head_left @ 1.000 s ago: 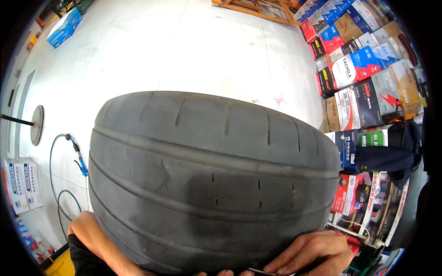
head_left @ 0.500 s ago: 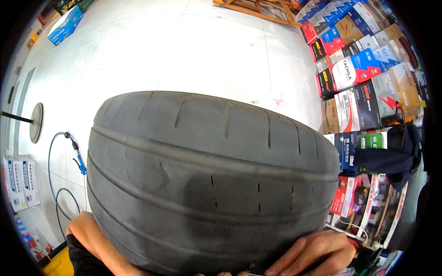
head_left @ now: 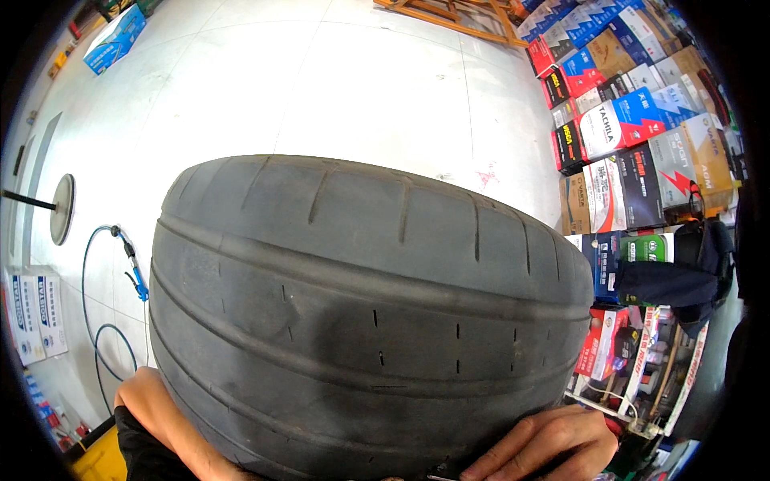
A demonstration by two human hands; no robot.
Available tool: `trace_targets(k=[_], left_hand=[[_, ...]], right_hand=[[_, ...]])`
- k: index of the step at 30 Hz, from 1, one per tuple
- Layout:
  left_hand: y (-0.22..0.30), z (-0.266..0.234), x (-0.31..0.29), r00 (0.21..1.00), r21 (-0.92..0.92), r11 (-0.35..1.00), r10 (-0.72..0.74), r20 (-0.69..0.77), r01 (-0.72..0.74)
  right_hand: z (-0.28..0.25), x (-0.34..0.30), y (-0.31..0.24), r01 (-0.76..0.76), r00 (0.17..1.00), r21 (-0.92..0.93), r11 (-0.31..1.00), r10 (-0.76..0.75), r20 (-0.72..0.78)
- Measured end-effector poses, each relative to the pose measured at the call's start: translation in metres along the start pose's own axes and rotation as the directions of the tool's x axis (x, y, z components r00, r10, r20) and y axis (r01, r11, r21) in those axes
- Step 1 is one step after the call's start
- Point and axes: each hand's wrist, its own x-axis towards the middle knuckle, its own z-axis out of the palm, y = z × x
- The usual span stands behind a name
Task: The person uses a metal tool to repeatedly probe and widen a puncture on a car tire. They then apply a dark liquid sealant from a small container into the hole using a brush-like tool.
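A large worn black tyre [head_left: 321,345] fills the middle of the view, its tread with long grooves and short slits facing me. My left forearm [head_left: 180,433] bends along the tyre's left side. Its hand is almost wholly cut off by the lower edge, so its fingers cannot be read. At the lower right my right hand [head_left: 557,445] lies against the tread, fingers bent and close together. Beside its fingertips shows the end of a thin, pale, metallic-looking thing [head_left: 441,478], mostly out of view. A small dark spot [head_left: 438,468] marks the tread just above it.
Stacked battery boxes [head_left: 618,120] line the right side, with a dark garment [head_left: 674,276] hanging before them. To the left are a blue-handled air hose [head_left: 138,280], a round disc on a rod [head_left: 62,210] and white boxes [head_left: 38,317]. An orange frame [head_left: 457,18] stands far back.
The tread's slits and grooves have shifted slightly right and a little toward me. Fingertips seen earlier at the lower edge are now almost hidden. My right hand stays in nearly the same place.
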Motion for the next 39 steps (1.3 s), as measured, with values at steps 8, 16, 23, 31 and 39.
trace_targets(k=[8, 16, 23, 31, 39], left_hand=[[-0.001, -0.001, 0.000, 1.000, 0.008, 1.000, 0.005, 0.013, -0.005], [0.031, 0.016, 0.009, 0.923, 0.028, 0.935, -0.344, -0.174, 0.354], [0.003, -0.001, -0.001, 0.999, 0.034, 0.999, -0.018, 0.027, 0.017], [0.002, -0.002, -0.002, 0.999, 0.029, 1.000, 0.000, 0.039, -0.002], [0.031, 0.014, 0.007, 0.922, 0.004, 0.935, -0.348, -0.169, 0.354]], right_hand=[[0.001, 0.001, 0.001, 0.007, 1.000, 0.013, 1.000, -0.007, -0.001], [0.002, 0.000, 0.001, 0.003, 1.000, -0.004, 1.000, -0.003, -0.010], [0.005, -0.001, 0.002, 0.006, 0.998, 0.023, 1.000, -0.005, -0.057], [0.008, -0.001, 0.001, -0.004, 0.996, 0.016, 1.000, 0.006, -0.092], [0.011, -0.004, 0.001, -0.023, 0.992, 0.014, 1.000, 0.025, -0.123]])
